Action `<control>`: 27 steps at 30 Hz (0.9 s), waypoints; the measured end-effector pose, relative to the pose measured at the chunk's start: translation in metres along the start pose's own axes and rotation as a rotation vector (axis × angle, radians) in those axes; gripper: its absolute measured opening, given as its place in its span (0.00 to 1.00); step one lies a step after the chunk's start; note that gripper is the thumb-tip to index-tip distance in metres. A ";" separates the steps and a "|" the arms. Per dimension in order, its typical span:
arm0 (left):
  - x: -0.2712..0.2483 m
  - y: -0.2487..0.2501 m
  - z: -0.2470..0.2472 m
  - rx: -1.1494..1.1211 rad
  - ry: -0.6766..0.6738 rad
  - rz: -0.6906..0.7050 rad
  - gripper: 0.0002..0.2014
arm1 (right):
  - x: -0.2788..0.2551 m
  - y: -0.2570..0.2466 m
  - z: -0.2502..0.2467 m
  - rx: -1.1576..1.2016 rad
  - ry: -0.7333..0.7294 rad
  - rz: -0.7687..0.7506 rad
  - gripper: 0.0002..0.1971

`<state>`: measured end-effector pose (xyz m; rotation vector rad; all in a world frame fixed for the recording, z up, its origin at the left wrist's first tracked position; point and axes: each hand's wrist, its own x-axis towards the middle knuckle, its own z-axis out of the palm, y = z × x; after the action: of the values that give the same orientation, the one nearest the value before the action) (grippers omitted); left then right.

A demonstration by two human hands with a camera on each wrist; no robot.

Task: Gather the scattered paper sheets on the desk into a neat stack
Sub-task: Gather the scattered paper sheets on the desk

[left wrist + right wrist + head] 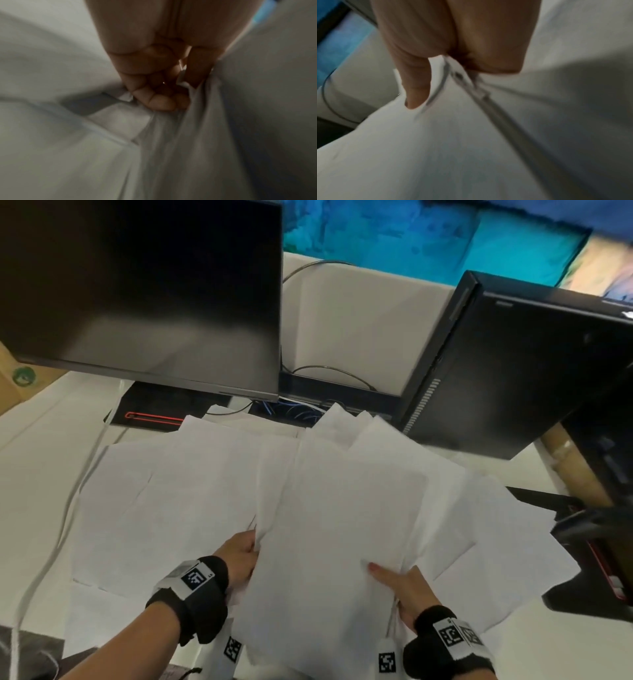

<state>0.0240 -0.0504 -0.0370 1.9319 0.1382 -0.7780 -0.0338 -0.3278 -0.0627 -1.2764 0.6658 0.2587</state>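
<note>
Both hands clamp the loose bundle of white paper sheets (329, 535): left hand (239, 556) curled round one edge, right hand (407, 594) pinching the opposite; squeeze inward evenly.

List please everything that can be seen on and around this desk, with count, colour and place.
paper sheets: many, white, spread over the desk centre, overlapping
monitor: one, black, back left, screen dark
computer case: one, black, back right
cables: several, grey and blue, behind the sheets
desk: one, white, under everything
left hand: grips the left edge of a sheet bundle
right hand: pinches the bundle's right edge, thumb on top
</note>
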 end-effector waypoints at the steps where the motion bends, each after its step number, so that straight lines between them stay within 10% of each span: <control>1: 0.001 0.001 0.002 0.054 -0.001 0.006 0.04 | 0.001 0.002 0.000 -0.022 0.009 -0.002 0.48; 6: 0.001 0.012 0.004 0.037 0.088 0.093 0.09 | 0.007 0.003 -0.005 0.014 0.162 0.001 0.17; 11: 0.004 0.005 -0.008 0.089 0.110 0.066 0.04 | 0.015 0.010 -0.004 -0.108 0.221 0.032 0.24; 16: 0.004 -0.027 -0.072 0.060 0.580 -0.040 0.14 | 0.026 0.018 -0.020 -0.063 0.271 0.058 0.38; 19: -0.003 -0.044 -0.112 0.215 0.740 -0.261 0.27 | 0.028 0.016 -0.022 -0.079 0.259 0.070 0.28; 27: -0.004 -0.051 -0.124 0.170 0.608 -0.333 0.39 | 0.029 0.018 -0.021 -0.157 0.318 0.067 0.26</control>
<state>0.0564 0.0801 -0.0390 2.2901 0.8014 -0.3925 -0.0274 -0.3476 -0.0974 -1.4627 0.9760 0.1663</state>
